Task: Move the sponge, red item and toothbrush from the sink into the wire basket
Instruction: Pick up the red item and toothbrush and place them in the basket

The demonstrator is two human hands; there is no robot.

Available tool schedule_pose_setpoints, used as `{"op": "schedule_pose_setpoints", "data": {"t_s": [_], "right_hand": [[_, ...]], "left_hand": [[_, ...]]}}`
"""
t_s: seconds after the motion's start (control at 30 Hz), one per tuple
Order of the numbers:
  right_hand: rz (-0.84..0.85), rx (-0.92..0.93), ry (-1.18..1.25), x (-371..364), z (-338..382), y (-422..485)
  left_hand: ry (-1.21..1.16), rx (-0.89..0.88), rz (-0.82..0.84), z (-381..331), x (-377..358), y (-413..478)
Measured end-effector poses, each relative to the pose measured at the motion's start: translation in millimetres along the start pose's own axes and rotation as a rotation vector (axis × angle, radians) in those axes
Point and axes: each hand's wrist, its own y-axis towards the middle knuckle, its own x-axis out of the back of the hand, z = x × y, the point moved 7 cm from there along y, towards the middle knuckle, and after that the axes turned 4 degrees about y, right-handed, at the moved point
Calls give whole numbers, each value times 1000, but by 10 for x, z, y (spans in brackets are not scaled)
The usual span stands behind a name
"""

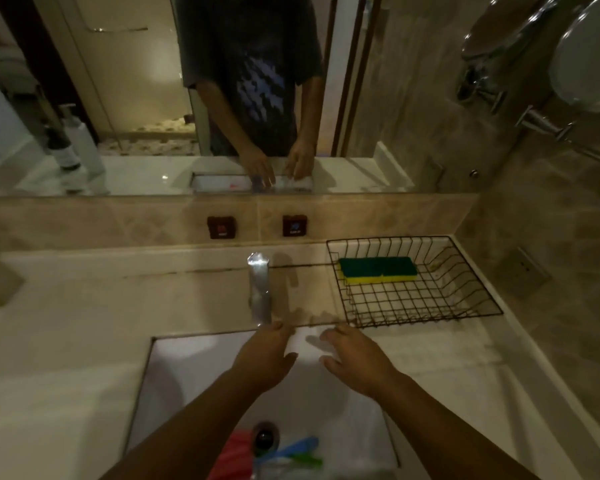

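Observation:
A green and yellow sponge [378, 270] lies flat in the back left corner of the black wire basket [465, 315] on the counter at the right. In the white sink [194, 368], beside the drain [265, 436], lie a red item [232, 457] and blue and green toothbrushes [297, 450], partly in clear wrapping. My left hand [264, 358] and my right hand [355, 358] hover above the sink's far half, fingers spread, holding nothing. My forearms hide part of the red item.
A chrome tap [260, 289] stands at the sink's back edge, just beyond my left hand. Two dark square buttons [221, 227] sit on the tiled wall under the mirror [153, 98]. A shaving mirror [589, 57] hangs at the upper right.

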Motion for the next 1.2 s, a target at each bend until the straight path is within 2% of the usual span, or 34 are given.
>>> {"op": "schedule_pose_setpoints", "data": {"t_s": [0.2,0.47,0.7,0.87,1.03,1.2], "right_hand": [[128,-35,41,-694,242,-88],[318,-18,67,-1525,201,-213],[502,-38,73,-2088,173,-331],[544,-50,79,-2366,149,-386],[565,-72,61,-2499,54,-469],[756,-133,256,-2605,34,-504]], "left_hand": [[-17,139,133,533,-289,-490],[-73,256,278,788,-791,-983],[13,211,428,785,-1098,-1117],[34,111,462,670,-1336,-1043],[108,120,558,589,-1629,-1069],[182,100,543,553,-1786,-1085]]}}
